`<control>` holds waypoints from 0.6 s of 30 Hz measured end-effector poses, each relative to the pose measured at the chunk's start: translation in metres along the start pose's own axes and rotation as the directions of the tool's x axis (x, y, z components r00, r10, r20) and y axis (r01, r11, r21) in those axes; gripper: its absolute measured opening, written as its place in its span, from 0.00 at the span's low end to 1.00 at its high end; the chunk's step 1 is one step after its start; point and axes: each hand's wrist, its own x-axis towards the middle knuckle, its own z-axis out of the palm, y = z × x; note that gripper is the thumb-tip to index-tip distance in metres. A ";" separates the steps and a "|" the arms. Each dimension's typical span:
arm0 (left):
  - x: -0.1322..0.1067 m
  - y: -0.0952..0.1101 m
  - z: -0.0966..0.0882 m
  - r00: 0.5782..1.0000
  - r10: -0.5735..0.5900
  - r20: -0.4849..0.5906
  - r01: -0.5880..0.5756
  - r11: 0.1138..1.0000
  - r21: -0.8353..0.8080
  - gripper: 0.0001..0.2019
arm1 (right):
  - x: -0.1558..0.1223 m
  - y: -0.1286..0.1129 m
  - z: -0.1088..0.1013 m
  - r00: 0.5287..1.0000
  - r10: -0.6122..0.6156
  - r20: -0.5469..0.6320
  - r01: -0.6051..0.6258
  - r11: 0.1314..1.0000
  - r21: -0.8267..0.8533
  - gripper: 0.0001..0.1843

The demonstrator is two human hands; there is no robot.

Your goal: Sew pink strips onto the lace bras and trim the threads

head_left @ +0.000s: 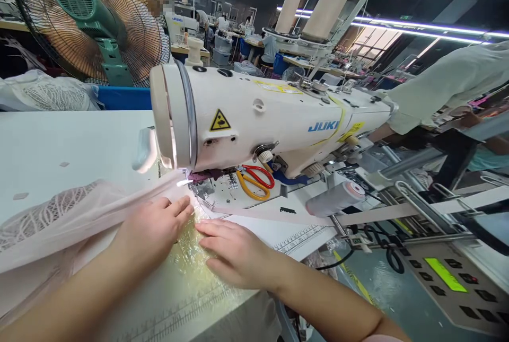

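A white sewing machine [238,114] stands before me, its lit needle area just ahead of my fingers. Sheer pale pink fabric [135,201] with a lace-patterned part [47,212] runs from the left to the presser foot. My left hand [157,228] is closed on this fabric near the foot, fingers bent together and thumb hidden. Beside it, my right hand [234,249] lies with fingers stretched out on the table edge, over shiny clear film on a yellowish strip [189,257]. A pale band [270,212] comes in from the right towards the foot.
Red-and-yellow-handled scissors [256,182] lie under the machine arm. A thread cone [336,199], metal feeder and control panel [449,283] stand right. A large fan [91,18] and blue bin [123,98] are behind left. Thread cones [292,2] rise above; other people work beyond.
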 end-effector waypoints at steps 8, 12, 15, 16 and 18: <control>0.004 -0.018 0.005 0.999 0.003 -0.040 -0.009 0.987 -0.158 0.28 | -0.001 0.000 0.000 1.000 -0.001 -0.008 0.001 1.000 -0.013 0.13; 0.003 -0.023 0.012 0.995 0.005 -0.095 -0.026 0.974 -0.224 0.28 | 0.000 0.000 -0.001 1.000 -0.005 -0.014 0.005 1.000 -0.013 0.12; 0.002 -0.024 0.014 0.996 0.012 -0.093 -0.035 0.967 -0.252 0.29 | -0.001 0.000 -0.002 1.000 0.005 0.008 -0.005 1.000 -0.011 0.12; 0.002 -0.024 0.014 0.995 0.012 -0.095 -0.036 0.967 -0.254 0.29 | -0.001 0.000 -0.002 1.000 0.010 0.015 -0.010 1.000 -0.012 0.13; 0.001 -0.023 0.013 0.995 0.014 -0.098 -0.038 0.968 -0.247 0.30 | -0.001 0.000 -0.002 1.000 0.016 0.020 -0.015 1.000 -0.015 0.13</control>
